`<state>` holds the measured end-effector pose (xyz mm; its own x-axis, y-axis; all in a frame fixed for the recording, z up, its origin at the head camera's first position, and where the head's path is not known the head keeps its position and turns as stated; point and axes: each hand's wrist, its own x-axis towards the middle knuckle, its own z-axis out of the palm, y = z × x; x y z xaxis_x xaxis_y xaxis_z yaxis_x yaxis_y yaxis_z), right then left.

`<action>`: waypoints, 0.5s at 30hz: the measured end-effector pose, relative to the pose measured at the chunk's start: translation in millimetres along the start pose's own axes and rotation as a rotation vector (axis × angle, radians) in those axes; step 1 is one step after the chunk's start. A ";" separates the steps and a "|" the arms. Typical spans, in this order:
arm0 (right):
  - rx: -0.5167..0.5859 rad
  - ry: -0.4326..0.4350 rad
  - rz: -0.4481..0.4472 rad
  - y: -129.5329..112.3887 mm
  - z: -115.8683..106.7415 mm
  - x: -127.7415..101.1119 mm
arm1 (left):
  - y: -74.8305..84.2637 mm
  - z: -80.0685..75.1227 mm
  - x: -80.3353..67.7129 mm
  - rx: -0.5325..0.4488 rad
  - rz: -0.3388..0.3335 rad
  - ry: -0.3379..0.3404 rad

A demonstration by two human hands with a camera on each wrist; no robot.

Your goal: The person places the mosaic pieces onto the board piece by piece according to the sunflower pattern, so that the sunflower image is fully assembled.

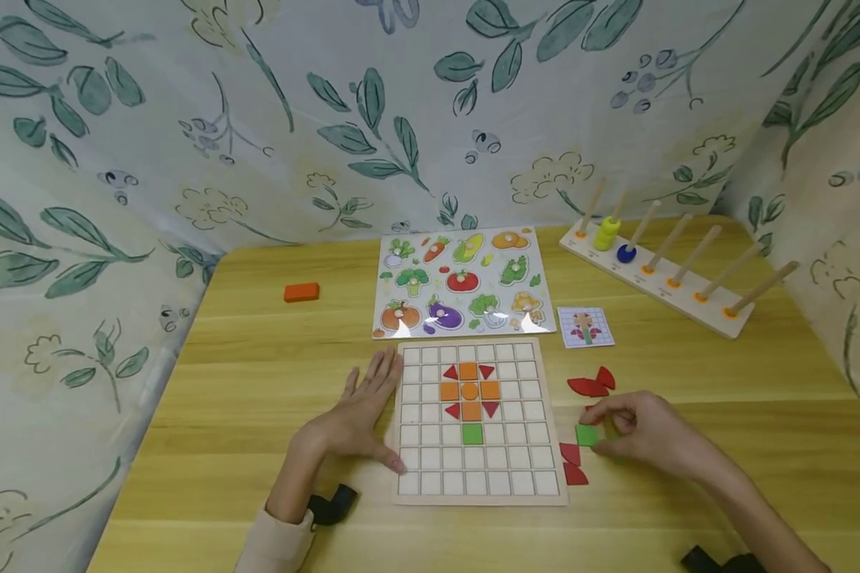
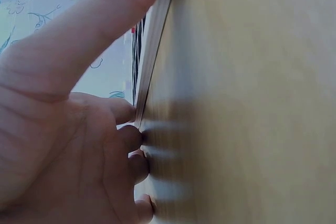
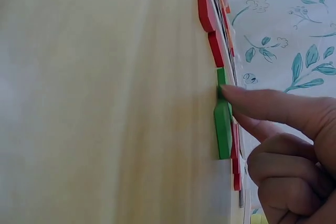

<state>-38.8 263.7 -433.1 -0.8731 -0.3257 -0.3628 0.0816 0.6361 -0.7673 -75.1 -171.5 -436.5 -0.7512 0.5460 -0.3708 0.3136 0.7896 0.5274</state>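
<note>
Green square tile (image 1: pixel 586 435), one: located at the fingertips of the right hand (image 1: pixel 648 434), which grasps it between thumb and index finger, other fingers folded. Material apparently painted wood; judged light, stiff, smooth-faced, and not fragile, though a thin edge may slip in a loose pinch. Recommended hold: two opposite edges, thumb and index, faces left free. Red pieces (image 1: pixel 575 475), flat: just left of the right hand, likely similar in handling. Grid board (image 1: pixel 480 500), pale, shallow-celled: between the two hands; judged stiff, light enough to slide if pushed, best held by the rim. Left hand (image 1: pixel 358 414): grasping nothing, fingers spread, fingertips and thumb against the board's near-side rim, apparently a steadying touch.
</note>
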 end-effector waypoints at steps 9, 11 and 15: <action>-0.016 0.044 0.052 0.4 1.8 1.7 | -0.2 1.7 -1.0 -0.001 -0.002 0.005; -0.018 0.044 0.055 -0.5 1.3 1.4 | -0.6 1.7 -0.3 0.001 -0.001 0.006; -0.037 0.045 0.056 -1.0 0.2 1.4 | -0.6 1.5 0.8 0.003 0.000 0.006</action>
<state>-40.0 262.4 -432.9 -0.8884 -0.2580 -0.3797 0.1134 0.6782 -0.7260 -74.9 -171.2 -438.2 -0.7544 0.5448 -0.3663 0.3154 0.7901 0.5255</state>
